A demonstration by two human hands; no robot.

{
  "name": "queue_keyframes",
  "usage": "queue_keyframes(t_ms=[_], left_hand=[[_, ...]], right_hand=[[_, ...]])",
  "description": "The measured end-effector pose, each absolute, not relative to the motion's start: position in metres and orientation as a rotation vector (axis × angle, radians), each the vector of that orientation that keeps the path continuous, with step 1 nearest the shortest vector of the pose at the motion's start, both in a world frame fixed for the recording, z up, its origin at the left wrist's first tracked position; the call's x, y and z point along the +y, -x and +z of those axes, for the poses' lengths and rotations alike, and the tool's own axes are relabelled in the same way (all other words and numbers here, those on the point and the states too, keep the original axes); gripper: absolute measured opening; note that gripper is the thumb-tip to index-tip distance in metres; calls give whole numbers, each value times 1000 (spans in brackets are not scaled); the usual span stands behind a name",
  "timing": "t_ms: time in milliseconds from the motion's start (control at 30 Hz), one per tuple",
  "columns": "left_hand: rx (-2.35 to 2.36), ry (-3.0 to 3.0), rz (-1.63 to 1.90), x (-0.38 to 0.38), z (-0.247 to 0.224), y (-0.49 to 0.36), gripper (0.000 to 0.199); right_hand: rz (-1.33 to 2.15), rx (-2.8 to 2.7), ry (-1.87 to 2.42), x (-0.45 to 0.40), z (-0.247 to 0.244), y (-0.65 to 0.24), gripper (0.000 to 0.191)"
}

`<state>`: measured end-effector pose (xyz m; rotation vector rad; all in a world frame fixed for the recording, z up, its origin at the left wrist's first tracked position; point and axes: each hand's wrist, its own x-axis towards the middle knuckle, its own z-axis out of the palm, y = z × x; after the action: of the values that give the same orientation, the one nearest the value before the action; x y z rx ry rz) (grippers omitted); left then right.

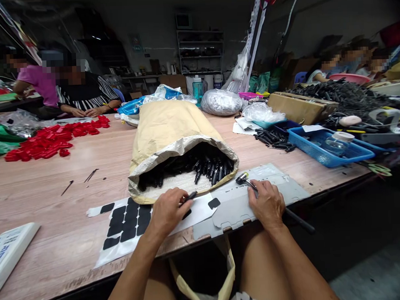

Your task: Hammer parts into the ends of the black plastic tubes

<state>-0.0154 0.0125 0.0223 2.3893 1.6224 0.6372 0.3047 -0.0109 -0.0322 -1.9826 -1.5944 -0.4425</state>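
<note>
Black piece (190, 196) slants away-right; hammer (250, 183) slants away-left, head foremost.

Hammer (243, 179) in right grip (266, 203)

Observed from the room: one camera, worn on the person's head, set above and behind the fingers (179, 192) of the left hand (165, 210) and right hand (266, 204). It faces forward and down. The fingers lie at close range, below mid-height in the view, with the thighs (260, 264) nearer the lens, beneath them. Just beyond the fingers, the sack (177, 120) fills the middle ground; the worktable (113, 166) spreads wide to both sides of them. Far beyond, the shelving (200, 57) appears small near the upper edge.
</note>
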Motion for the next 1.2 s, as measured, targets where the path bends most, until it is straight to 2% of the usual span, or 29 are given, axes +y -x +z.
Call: queue_keyframes(t_ms=[100,300,400,533,633,933,1200], left_hand=[[1405,-2323,600,4,13,10,12],[1331,-2146,778,3,0,13,12],[1314,-2111,804,5,-2,13,13],[1318,-2096,838,5,-4,13,12],[1316,-2098,859,4,-6,13,11],[1299,-2092,867,8,-9,14,5],[1304,-2068,885,7,-10,14,8]], right_hand=[[-425,-1618,2000,-8,-32,-308,28],[-279,-1656,1982,-3,-20,-314,23],[-165,-1607,1790,-10,-7,-297,25],[209,-1680,1385,-28,8,-252,27],[356,-1791,1243,-37,11,-220,27],[165,-2003,1224,-43,-3,-189,42],[116,-1875,1290,-42,2,-200,38]])
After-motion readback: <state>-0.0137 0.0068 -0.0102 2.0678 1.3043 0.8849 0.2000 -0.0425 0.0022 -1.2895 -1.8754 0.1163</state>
